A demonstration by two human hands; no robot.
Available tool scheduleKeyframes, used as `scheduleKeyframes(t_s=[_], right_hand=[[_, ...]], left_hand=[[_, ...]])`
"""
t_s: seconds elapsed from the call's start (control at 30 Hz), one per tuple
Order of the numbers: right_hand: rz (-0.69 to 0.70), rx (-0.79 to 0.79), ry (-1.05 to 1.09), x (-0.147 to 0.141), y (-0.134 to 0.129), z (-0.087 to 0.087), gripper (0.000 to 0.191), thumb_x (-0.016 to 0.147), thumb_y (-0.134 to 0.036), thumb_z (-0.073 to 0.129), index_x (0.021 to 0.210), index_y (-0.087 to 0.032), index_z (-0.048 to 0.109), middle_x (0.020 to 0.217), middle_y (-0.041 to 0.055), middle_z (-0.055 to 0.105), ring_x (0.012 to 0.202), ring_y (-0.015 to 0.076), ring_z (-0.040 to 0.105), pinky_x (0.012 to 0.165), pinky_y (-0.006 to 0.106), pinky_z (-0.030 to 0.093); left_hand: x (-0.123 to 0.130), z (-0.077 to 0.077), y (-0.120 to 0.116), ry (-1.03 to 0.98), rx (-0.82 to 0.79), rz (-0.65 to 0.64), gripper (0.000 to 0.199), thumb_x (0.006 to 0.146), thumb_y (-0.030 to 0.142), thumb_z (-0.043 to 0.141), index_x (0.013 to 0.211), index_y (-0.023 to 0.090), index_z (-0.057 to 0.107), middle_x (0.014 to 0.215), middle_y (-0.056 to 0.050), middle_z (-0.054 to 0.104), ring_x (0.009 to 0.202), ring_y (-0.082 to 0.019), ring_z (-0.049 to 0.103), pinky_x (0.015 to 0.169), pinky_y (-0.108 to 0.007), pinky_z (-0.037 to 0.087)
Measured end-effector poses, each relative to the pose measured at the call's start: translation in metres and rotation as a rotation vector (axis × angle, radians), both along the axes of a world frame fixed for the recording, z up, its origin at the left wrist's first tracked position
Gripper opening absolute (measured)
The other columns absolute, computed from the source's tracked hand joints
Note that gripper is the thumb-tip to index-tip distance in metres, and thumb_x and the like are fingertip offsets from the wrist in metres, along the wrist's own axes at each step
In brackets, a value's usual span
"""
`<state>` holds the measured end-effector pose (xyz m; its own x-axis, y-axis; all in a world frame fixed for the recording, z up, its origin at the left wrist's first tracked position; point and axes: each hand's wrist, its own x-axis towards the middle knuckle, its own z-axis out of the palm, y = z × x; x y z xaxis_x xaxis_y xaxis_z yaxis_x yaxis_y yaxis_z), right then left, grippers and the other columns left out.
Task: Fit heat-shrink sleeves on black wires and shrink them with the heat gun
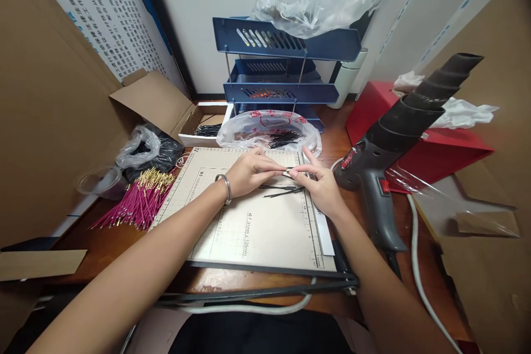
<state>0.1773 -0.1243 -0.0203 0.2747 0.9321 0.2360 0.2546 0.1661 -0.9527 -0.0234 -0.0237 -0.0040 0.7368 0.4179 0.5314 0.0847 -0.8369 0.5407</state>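
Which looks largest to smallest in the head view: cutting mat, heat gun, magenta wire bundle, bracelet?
1. Cutting mat
2. Heat gun, though it sits upright and nearer, so this is unsure
3. Magenta wire bundle
4. Bracelet

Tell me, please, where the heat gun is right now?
The heat gun stands on the desk's right side, just right of the right hand and in front of the red box.

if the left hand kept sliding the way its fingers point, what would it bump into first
The left hand points right across the cutting mat, so it would probably meet the right hand's fingertips first; they almost touch at the thin black piece between them.
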Motion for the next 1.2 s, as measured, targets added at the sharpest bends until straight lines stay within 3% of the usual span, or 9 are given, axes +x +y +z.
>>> scheduleKeyframes(t_s=[0.6,1.2], right_hand=[[0.041,-0.041,0.086,-0.0012,-0.0003,0.0036,0.029,0.071,-0.052,0.081,0.081,-0.024,0.084,0.166,0.0103,0.045,0.156,0.0347,0.039,0.130,0.047,0.022],[0.056,-0.039,0.029,0.0008,0.0014,0.0016,0.028,0.069,-0.052,0.082,0.077,-0.025,0.083,0.166,0.0068,0.045,0.158,0.0348,0.036,0.130,0.047,0.021]], left_hand=[[-0.0028,-0.0004,0.0005,0.019,-0.056,0.059,0.021,0.098,0.037,0.069,0.109,0.028,0.084,0.086,-0.006,0.081,0.082,-0.020,0.057,0.082,-0.036,0.050],[-0.0023,0.0006,0.0004,0.005,-0.047,0.104,0.013,0.089,0.027,0.078,0.100,0.026,0.085,0.077,-0.004,0.077,0.082,-0.020,0.059,0.078,-0.033,0.050]])
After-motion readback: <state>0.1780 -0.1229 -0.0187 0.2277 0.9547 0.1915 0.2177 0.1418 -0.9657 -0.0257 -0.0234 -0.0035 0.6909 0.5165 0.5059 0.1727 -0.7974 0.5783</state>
